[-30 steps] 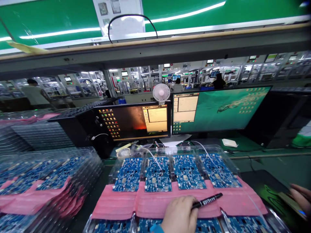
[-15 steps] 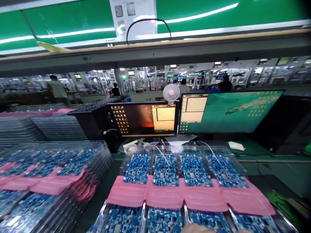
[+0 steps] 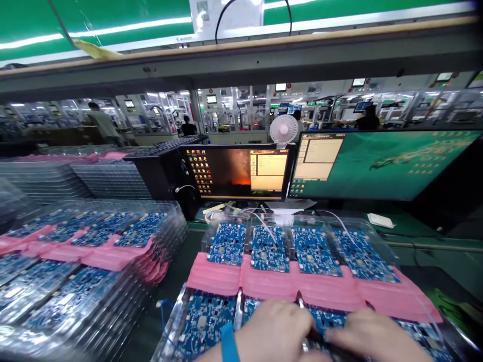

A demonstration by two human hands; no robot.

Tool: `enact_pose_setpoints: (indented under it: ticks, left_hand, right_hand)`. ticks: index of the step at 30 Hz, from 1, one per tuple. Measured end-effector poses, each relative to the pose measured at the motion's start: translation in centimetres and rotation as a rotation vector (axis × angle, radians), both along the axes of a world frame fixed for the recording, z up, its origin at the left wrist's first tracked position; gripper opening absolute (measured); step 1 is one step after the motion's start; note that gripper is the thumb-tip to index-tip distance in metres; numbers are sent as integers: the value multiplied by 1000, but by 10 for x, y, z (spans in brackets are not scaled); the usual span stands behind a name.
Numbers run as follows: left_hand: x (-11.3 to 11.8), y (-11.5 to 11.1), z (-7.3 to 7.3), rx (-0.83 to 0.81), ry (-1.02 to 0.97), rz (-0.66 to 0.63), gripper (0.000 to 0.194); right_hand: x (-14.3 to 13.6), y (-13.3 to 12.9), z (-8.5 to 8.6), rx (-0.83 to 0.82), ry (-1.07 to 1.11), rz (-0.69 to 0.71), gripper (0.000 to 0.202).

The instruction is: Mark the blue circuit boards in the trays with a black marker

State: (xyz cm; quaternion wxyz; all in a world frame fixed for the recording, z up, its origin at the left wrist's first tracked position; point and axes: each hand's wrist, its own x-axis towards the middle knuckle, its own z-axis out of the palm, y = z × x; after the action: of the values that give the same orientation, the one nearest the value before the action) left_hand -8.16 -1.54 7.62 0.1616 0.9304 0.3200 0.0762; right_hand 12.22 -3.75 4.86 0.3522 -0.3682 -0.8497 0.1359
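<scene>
My left hand (image 3: 277,327), with a blue wrist strap (image 3: 229,342) and a blue cord, is closed over the front row of blue circuit boards (image 3: 209,319). My right hand (image 3: 372,336) is beside it, blurred, with its fingers curled. Between the two hands shows a dark object (image 3: 325,343); its kind is hard to make out. The boards lie in a clear plastic tray (image 3: 177,322), one row in front and one behind. A strip of pink foam (image 3: 269,284) runs across the tray between the rows.
At the left is a tall stack of clear trays (image 3: 124,306) with more boards and pink foam. Two monitors (image 3: 241,173) stand behind the tray, with a small white fan (image 3: 284,129) above them. A white box (image 3: 380,220) lies at the right. People are in the background.
Both hands have come up into view from the bottom edge, over the front row of boards. The view has tilted down and turned slightly left.
</scene>
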Motion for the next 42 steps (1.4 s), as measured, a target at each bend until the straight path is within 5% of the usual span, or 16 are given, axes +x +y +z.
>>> enact_pose_setpoints:
  ticks: [2, 5, 9, 11, 17, 25, 33, 37, 42]
  left_hand:
    - [-8, 9, 8, 39, 2, 97, 21]
    - [-17, 25, -1, 159, 72, 210, 15]
    - [-24, 40, -31, 206, 102, 236, 16]
    - [-26, 42, -40, 195, 96, 228, 16]
    - [-28, 42, -42, 188, 70, 225, 17]
    - [-29, 42, -42, 149, 52, 230, 18]
    - [-29, 43, -35, 63, -35, 258, 15]
    - [-28, 44, -27, 4, -167, 261, 20]
    - [-26, 43, -27, -13, -275, 340, 20]
  right_hand:
    - [-3, 15, 9, -101, 131, -180, 46]
    - [-22, 50, 16, -389, 278, -387, 35]
    - [-59, 90, 1, -570, 235, -186, 27]
    - [-71, 102, -12, -616, 240, -193, 31]
    - [-73, 115, -41, -696, 284, -298, 35]
    - [-77, 116, -36, -713, 246, -303, 33]
    - [-60, 77, 14, -601, 264, -342, 29]
    - [-48, 48, 23, -671, 597, -319, 28]
    - [-50, 34, 12, -846, 1049, -316, 34]
